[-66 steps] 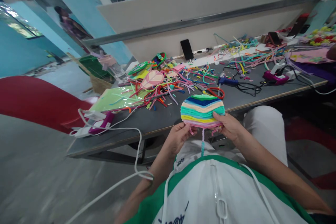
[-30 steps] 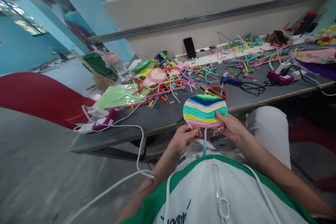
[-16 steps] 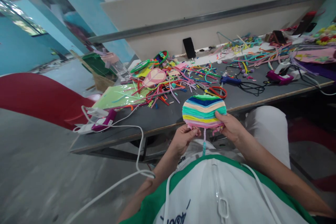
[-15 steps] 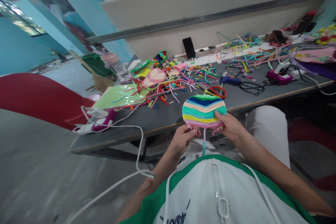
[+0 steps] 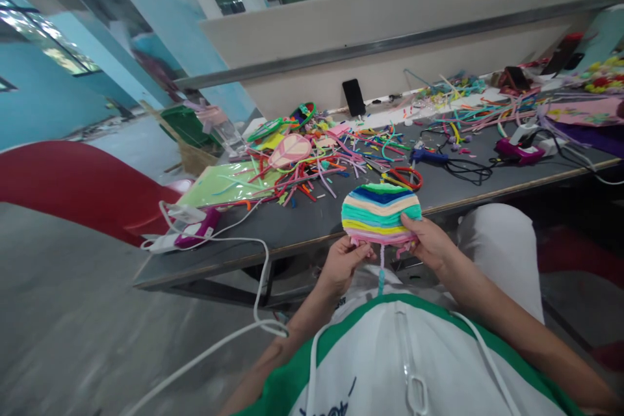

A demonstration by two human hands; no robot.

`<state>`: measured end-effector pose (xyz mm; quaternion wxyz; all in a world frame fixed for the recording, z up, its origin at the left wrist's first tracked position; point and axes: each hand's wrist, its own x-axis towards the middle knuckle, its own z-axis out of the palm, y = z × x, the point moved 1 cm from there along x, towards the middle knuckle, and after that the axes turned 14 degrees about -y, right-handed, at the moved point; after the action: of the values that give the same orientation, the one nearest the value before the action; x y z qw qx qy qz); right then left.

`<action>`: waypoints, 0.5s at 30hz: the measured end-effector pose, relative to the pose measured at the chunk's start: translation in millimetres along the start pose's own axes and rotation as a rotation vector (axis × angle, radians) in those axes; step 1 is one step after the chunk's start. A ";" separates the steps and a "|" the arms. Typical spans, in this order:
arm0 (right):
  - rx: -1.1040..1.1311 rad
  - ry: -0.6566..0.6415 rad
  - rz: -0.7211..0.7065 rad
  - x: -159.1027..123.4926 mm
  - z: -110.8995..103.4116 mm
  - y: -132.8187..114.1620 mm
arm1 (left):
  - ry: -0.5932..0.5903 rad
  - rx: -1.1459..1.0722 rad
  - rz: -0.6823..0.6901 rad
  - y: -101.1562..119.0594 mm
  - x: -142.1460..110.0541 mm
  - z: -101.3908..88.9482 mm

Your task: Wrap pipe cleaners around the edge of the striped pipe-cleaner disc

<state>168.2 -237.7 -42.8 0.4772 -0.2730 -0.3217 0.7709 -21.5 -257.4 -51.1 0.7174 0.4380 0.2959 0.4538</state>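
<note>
Right hand [image 5: 429,242] grips striped disc [image 5: 377,211], just right of frame center; left hand [image 5: 344,264] pinches its pink lower-left edge. Dark lettering [image 5: 340,407] on white garment [image 5: 370,354], bottom center, too cut off to read. Black phone [image 5: 353,98], upper center.

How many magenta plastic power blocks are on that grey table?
2: one magenta plastic power block at the left end of the grey table, the second magenta block right of the blue glue gun. More may be hidden.

The left hand [image 5: 345,264] and right hand [image 5: 429,242] pinch, forearms [image 5: 502,305] angled inward.
</note>
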 end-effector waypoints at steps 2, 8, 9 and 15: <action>0.005 -0.008 0.000 0.9 -1.4 1.5 | -0.009 0.037 0.020 -1.4 0.7 -1.8; -0.030 -0.005 0.008 -0.7 2.2 1.1 | -0.073 0.097 0.074 -4.5 1.6 -5.3; -0.034 -0.003 0.010 -1.2 3.1 0.3 | -0.076 0.094 0.076 -4.2 1.5 -4.8; -0.041 -0.011 -0.016 -3.5 6.2 -5.5 | -0.110 -0.009 0.051 -1.1 -0.7 -0.5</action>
<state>168.1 -240.5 -34.3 0.4759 -0.2759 -0.3423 0.7617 -21.8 -258.1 -52.3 0.7226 0.4666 0.2426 0.4486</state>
